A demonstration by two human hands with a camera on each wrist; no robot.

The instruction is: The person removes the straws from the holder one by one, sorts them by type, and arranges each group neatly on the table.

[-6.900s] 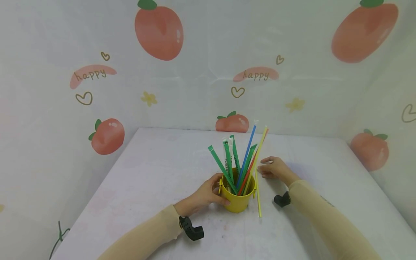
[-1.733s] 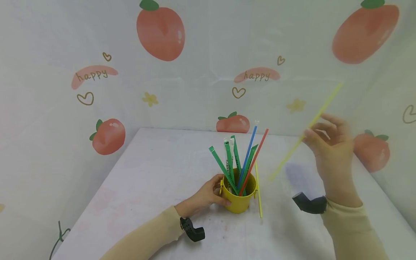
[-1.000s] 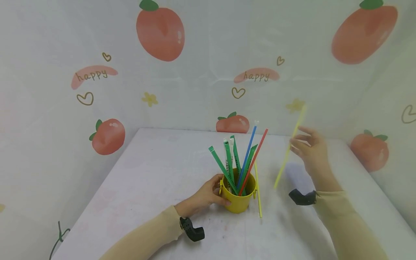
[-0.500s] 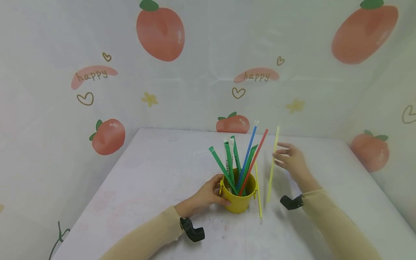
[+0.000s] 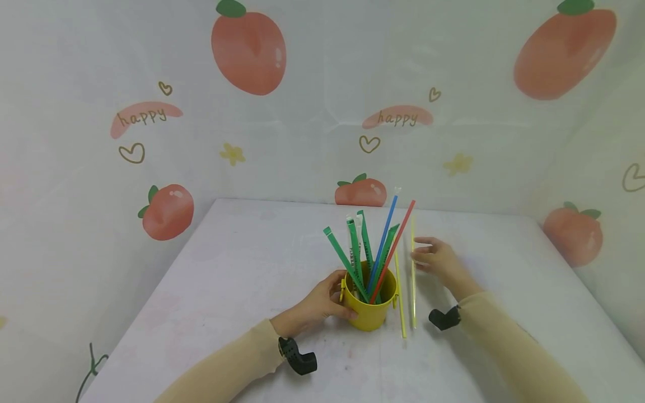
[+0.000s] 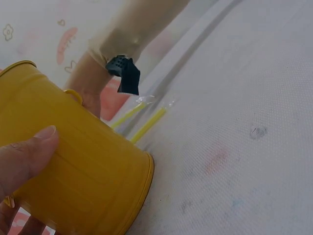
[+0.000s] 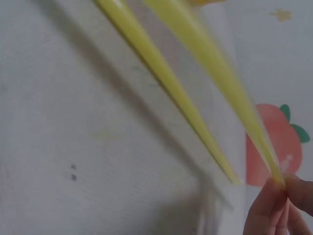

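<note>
My left hand (image 5: 322, 299) holds the yellow bucket (image 5: 368, 318) on the table, its thumb along the near wall. From the bucket rise several green-wrapped sticks (image 5: 336, 246), a blue straw (image 5: 387, 229) and a red straw (image 5: 403, 226). My right hand (image 5: 443, 266), just right of the bucket, pinches a yellow straw (image 5: 414, 296) between thumb and fingertips; the right wrist view shows this pinch on the straw's end part (image 7: 230, 88). A second yellow straw (image 5: 401, 313) lies on the table, between the bucket and the held one and nearly parallel to it.
The white tabletop (image 5: 242, 268) meets a white backdrop (image 5: 302, 140) printed with red fruit, hearts and flowers. A dark wrist camera (image 5: 297, 355) sits on the left wrist, another (image 5: 444, 318) on the right. A green cord (image 5: 94, 364) hangs at the far left.
A yellow straw has left the bucket in my right hand. Raised high at the right, that hand has come down and left, bringing the straw beside the lying one. The left hand stays put.
</note>
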